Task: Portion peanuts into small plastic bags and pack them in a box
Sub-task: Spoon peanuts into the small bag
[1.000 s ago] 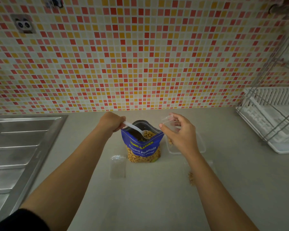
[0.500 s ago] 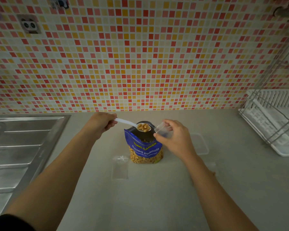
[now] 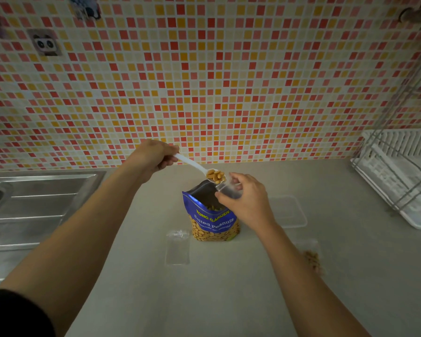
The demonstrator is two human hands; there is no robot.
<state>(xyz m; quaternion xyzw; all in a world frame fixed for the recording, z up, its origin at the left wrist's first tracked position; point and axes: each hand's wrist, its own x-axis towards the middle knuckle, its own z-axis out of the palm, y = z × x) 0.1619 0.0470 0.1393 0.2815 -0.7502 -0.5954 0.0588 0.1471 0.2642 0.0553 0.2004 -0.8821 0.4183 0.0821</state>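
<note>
Left hand (image 3: 153, 156) was curled round the handle of the white plastic spoon (image 3: 192, 164), its bowl heaped with peanuts (image 3: 215, 175) at the mouth of the small plastic bag (image 3: 229, 189). Right hand (image 3: 248, 203) pinched that bag open above the upright peanut pouch (image 3: 213, 215). An empty bag (image 3: 178, 249) lay near-left of the pouch, a filled bag (image 3: 312, 259) near-right, and the clear box (image 3: 289, 211) sat just right of it. The bag's mouth looked narrow and limp, so a quick tilt could send nuts over its edge onto the counter (image 3: 229, 300). The right wrist might also nudge the pouch and topple it.
</note>
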